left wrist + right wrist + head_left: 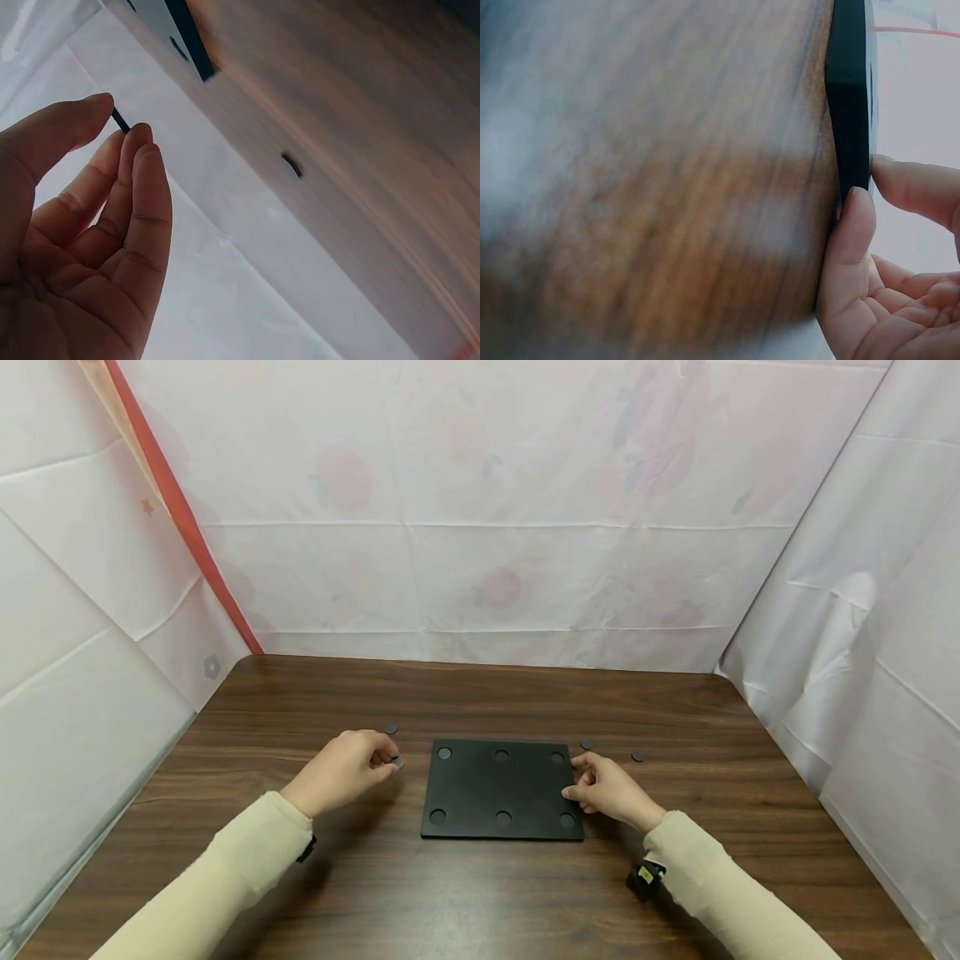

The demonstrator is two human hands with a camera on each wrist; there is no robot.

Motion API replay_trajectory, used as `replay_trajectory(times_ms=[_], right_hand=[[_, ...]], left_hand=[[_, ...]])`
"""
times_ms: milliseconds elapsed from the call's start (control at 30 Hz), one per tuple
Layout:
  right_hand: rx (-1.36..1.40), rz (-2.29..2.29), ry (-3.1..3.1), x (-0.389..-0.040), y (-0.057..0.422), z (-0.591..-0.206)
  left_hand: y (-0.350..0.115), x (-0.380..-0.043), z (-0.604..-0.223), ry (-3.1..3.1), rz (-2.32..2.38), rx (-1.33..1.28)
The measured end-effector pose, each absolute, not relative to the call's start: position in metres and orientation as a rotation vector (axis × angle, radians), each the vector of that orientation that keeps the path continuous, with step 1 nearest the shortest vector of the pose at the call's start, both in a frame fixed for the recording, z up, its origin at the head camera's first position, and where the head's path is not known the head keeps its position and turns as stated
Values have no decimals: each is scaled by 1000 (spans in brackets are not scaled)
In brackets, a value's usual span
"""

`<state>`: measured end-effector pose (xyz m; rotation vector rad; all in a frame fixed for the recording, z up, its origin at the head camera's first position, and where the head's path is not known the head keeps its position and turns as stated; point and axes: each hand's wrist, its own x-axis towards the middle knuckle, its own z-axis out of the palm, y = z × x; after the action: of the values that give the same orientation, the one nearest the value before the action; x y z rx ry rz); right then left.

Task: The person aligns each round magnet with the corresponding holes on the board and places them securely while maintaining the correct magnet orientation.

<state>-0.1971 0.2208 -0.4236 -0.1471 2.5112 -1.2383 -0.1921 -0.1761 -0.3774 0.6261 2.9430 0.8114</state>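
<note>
My left hand (347, 772) pinches a small thin grey disc (398, 762) between thumb and fingertips, raised left of the black board. Edge-on, that disc (121, 121) appears as a dark sliver in the left wrist view. The flat black board (501, 789) lies on the table, with several round recesses along its far and near edges. Its far-left recess (445, 753) looks greyer than the others. At the board's right edge my right hand (611, 790) grips it, thumb on the top face. A finger (857, 217) presses the board's side in the right wrist view.
One loose disc (391, 728) lies on the brown wooden table (495, 893) beyond my left hand. Two more, a nearer disc (587, 745) and a farther-right disc (637, 757), lie beyond my right hand. White curtains (465, 527) hang behind and at both sides.
</note>
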Motion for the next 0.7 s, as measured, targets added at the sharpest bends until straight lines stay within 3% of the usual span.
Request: replay_trajectory(times_ms=[700], right_hand=[[-138, -1249, 2505, -197, 221, -423]], left_hand=[[-142, -173, -389, 2848, 780, 823]])
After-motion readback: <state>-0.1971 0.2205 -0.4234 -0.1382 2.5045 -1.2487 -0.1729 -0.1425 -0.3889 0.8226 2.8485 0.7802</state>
